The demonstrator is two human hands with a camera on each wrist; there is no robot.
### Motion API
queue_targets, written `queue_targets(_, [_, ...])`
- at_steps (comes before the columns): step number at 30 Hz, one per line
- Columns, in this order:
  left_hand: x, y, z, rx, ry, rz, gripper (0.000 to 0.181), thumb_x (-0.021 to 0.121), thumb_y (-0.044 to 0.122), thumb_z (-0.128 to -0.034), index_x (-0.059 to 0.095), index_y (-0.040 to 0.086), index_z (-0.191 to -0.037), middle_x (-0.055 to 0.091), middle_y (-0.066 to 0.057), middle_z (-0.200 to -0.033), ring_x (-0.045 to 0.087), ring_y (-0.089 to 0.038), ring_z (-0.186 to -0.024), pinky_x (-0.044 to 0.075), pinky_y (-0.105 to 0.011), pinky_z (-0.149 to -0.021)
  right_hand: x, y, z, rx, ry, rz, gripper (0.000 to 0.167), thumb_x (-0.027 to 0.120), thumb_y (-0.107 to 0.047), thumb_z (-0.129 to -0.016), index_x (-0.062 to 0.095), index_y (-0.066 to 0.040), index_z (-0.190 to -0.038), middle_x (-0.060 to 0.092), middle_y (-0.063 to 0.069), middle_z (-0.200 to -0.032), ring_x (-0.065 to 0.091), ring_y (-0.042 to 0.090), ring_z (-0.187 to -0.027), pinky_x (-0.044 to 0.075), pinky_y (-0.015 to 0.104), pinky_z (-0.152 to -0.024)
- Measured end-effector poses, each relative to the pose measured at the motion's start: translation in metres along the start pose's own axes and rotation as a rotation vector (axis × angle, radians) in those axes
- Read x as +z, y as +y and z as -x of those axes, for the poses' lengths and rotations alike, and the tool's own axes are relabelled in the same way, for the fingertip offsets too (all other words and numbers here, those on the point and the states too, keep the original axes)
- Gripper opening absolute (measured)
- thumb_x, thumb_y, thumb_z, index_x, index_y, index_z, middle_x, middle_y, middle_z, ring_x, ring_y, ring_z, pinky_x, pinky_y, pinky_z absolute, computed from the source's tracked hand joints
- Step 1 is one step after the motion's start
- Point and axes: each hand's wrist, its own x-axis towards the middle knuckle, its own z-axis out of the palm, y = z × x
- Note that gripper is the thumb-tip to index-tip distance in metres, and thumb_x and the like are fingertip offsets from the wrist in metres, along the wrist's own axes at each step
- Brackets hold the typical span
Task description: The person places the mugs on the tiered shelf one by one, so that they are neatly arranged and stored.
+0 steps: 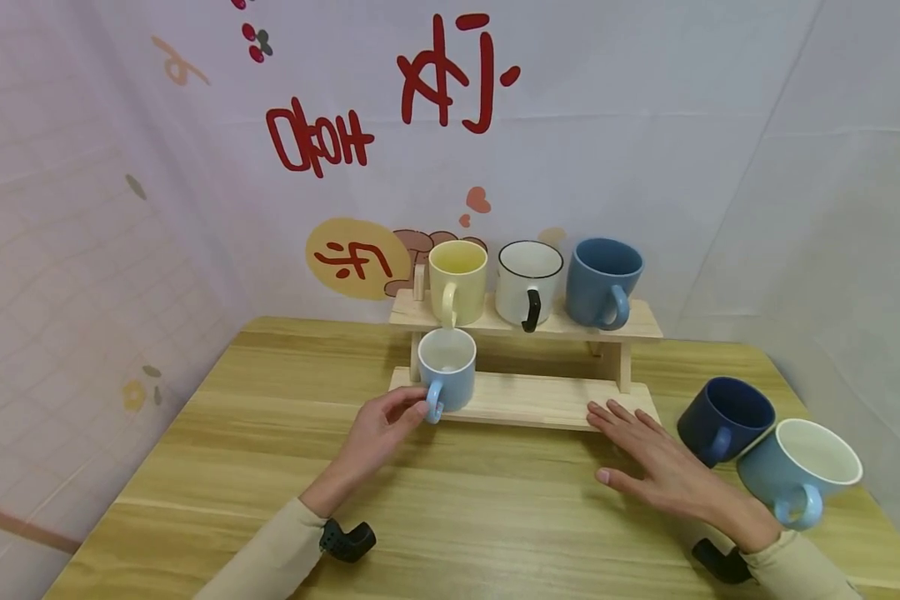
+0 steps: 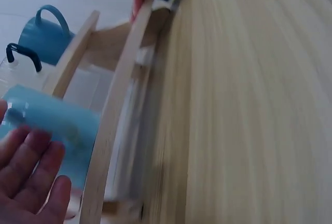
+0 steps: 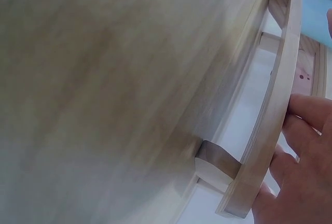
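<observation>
Pale blue mug, head view: upright (image 1: 453, 379) at mid-frame, on the left end of the rack's (image 1: 540, 404) lower shelf; the left hand (image 1: 378, 429) pinches its handle, and a snagged finger could tip it over the front edge.
Right hand (image 1: 656, 462): right of centre, fingers straight, resting on the shelf's right end; uneven pressure there might shift the rack and jar the mugs above.
Right forearm (image 1: 746, 517): lower right, close beside the navy mug (image 1: 712, 425) and the large light-blue mug (image 1: 772, 471); a sideways sweep could knock either.
Mugs: six; three on the upper shelf (yellow mug (image 1: 457, 287), white mug (image 1: 521, 292), blue mug (image 1: 603, 287)), one on the lower, two on the table (image 1: 495, 517).
Rack: one, with two shelves.
Wrist devices (image 1: 347, 542): two, black.
Left fingers, left wrist view: four, lower left, against the pale blue mug; blur leaves the firmness of the hold uncertain, and a weak one could let the mug slip.
Right fingers, right wrist view: four, lower right, at the board's edge; a push here could slide the rack.
</observation>
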Motion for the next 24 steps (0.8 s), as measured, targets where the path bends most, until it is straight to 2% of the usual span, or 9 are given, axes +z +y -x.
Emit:
queue_targets(4, [-0.013, -0.005, 0.005, 0.097, 0.019, -0.227, 0.033, 0.066, 0.027, -0.1036, 0.070, 0.010, -0.132, 0.072, -0.005, -0.126, 0.065, -0.029, -0.122, 0.049, -0.057, -0.105, 0.000, 0.000, 0.002, 0.003, -0.004, 0.004, 0.073, 0.073, -0.038, -0.097, 0.043, -0.012, -0.159, 0.041, 0.010, -0.163, 0.030, 0.028, -0.154, -0.001, 0.015, -0.122])
queue_targets(7, [-0.023, -0.008, 0.006, 0.179, 0.005, -0.421, 0.039, 0.065, 0.031, -0.1033, 0.068, 0.010, -0.136, 0.067, -0.009, -0.137, 0.059, -0.035, -0.131, 0.045, -0.062, -0.108, -0.001, -0.001, 0.004, 0.010, -0.001, 0.007, 0.073, 0.073, -0.038, -0.097, 0.044, -0.013, -0.158, 0.042, 0.010, -0.163, 0.031, 0.029, -0.154, -0.001, 0.015, -0.122])
queue_targets(12, [-0.035, -0.018, 0.003, 0.286, -0.101, -0.673, 0.057, 0.066, 0.038, -0.1017, 0.056, 0.006, -0.148, 0.048, -0.013, -0.158, 0.040, -0.038, -0.148, 0.033, -0.062, -0.117, -0.002, -0.001, 0.006, 0.027, -0.001, 0.003, 0.072, 0.073, -0.039, -0.097, 0.044, -0.013, -0.158, 0.042, 0.010, -0.163, 0.031, 0.029, -0.153, -0.001, 0.015, -0.122])
queue_targets(14, [-0.039, -0.022, 0.001, 0.308, -0.154, -0.738, 0.064, 0.066, 0.041, -0.1012, 0.051, 0.005, -0.152, 0.041, -0.011, -0.163, 0.032, -0.036, -0.152, 0.028, -0.062, -0.120, -0.002, -0.001, 0.006, 0.029, -0.004, 0.004, 0.072, 0.073, -0.039, -0.097, 0.044, -0.013, -0.158, 0.042, 0.010, -0.163, 0.031, 0.030, -0.153, -0.001, 0.015, -0.122])
queue_targets(18, [-0.046, -0.029, -0.002, 0.316, -0.242, -0.821, 0.075, 0.060, 0.050, -0.1024, 0.041, 0.004, -0.159, 0.029, -0.011, -0.169, 0.022, -0.034, -0.156, 0.020, -0.062, -0.123, -0.001, -0.001, 0.004, 0.036, -0.006, 0.003, 0.072, 0.072, -0.039, -0.098, 0.043, -0.012, -0.159, 0.041, 0.009, -0.163, 0.031, 0.033, -0.153, -0.001, 0.017, -0.123])
queue_targets(24, [-0.052, -0.038, -0.002, 0.311, -0.309, -0.893, 0.080, 0.052, 0.057, -0.1038, 0.035, 0.005, -0.161, 0.024, -0.011, -0.170, 0.020, -0.031, -0.157, 0.019, -0.062, -0.123, -0.001, -0.002, 0.000, 0.047, -0.005, -0.026, 0.070, 0.071, -0.036, -0.099, 0.044, -0.010, -0.158, 0.042, 0.012, -0.162, 0.034, 0.038, -0.151, 0.000, 0.017, -0.123])
